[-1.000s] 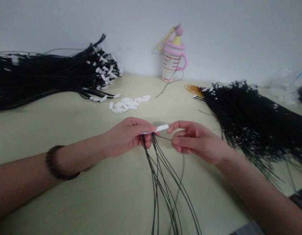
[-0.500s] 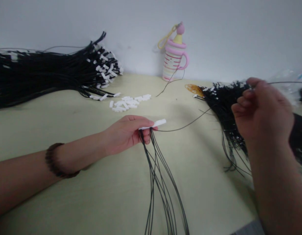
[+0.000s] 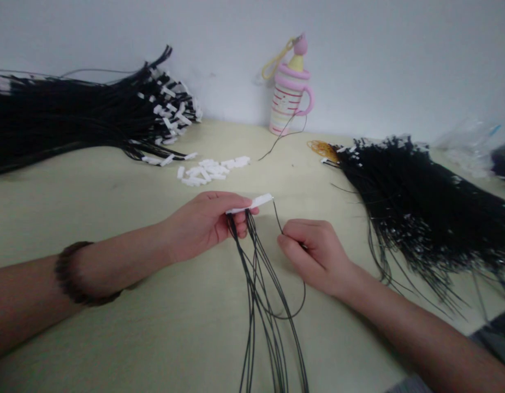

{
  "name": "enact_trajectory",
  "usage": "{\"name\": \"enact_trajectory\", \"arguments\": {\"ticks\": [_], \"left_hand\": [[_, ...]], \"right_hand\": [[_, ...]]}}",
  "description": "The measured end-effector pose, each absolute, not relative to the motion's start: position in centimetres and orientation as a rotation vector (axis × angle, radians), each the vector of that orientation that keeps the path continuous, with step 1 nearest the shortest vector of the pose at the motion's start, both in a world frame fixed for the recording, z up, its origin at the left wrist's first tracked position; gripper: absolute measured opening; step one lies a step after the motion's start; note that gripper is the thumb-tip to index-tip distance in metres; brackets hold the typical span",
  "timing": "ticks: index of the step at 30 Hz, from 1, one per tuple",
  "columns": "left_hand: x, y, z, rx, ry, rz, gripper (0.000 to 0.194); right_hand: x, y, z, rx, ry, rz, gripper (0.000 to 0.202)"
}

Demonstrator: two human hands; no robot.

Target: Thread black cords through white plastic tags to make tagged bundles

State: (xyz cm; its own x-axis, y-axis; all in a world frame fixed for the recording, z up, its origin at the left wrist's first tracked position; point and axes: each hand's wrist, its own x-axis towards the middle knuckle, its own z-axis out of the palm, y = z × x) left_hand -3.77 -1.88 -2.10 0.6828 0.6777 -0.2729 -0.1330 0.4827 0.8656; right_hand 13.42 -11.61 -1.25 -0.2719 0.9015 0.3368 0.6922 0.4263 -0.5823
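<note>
Near the middle of the view, my left hand point(image 3: 211, 221) pinches a white connector strip point(image 3: 262, 201) between thumb and fingers. Several thin black wires point(image 3: 272, 289) hang from its underside toward the front edge. To the right of the strip, my right hand point(image 3: 313, 251) is closed on a single black wire point(image 3: 278, 214). The tip of that wire is at the strip's right end; whether it is inserted cannot be made out. The rest of it loops below my right hand toward the hanging wires.
Behind my left hand lies a pile of small white connectors point(image 3: 203, 173). A large black wire bundle point(image 3: 80, 117) is at back left, another point(image 3: 424, 202) at right. A pink striped cup point(image 3: 285, 101) stands by the wall, a plastic bag point(image 3: 467, 147) at back right.
My right hand has come down and left from above the right bundle, bringing the single wire to the strip's right end. My left hand still holds the strip.
</note>
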Motion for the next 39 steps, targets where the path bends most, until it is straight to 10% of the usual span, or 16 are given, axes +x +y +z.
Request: {"name": "enact_trajectory", "arguments": {"ticks": [39], "left_hand": [[-3.64, -1.92, -2.5, 0.977, 0.657, 0.57, 0.015]], "right_hand": [[13.55, -11.67, -1.21, -1.336, -1.981, 0.633, 0.033]]}}
